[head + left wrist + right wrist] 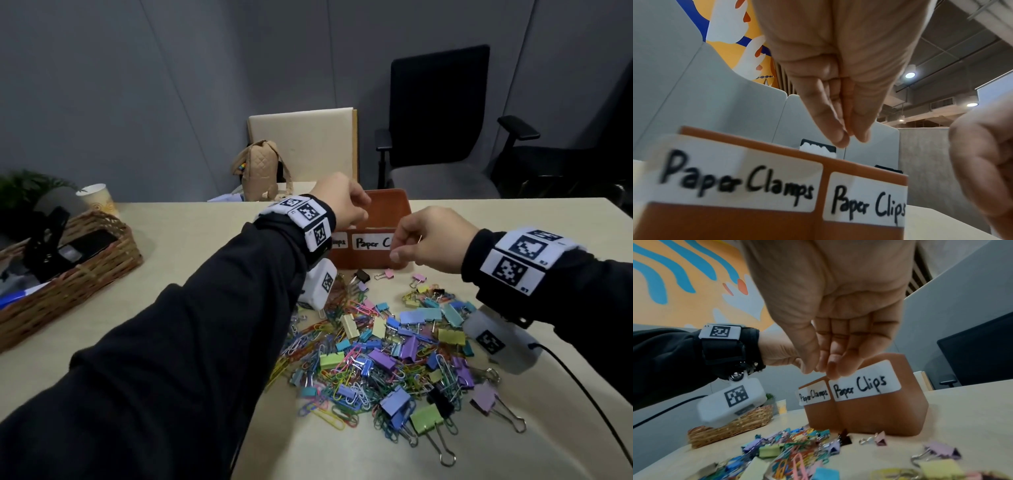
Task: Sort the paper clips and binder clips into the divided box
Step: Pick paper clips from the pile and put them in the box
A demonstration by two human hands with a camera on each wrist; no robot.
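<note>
An orange divided box stands mid-table, its front labelled "Paper Clamps" and "Paper Clips". My left hand hovers over the box's left part. Its fingertips are pressed together and point down, and nothing shows between them. My right hand is just in front of the "Paper Clips" label, thumb and fingers pinched on what looks like a thin paper clip. A mixed pile of coloured paper clips and binder clips lies on the table in front of the box.
At the left stands a wicker basket holding dark items, with a paper cup behind it. A tan bag and chairs are beyond the table's far edge. A black cable trails from my right wrist.
</note>
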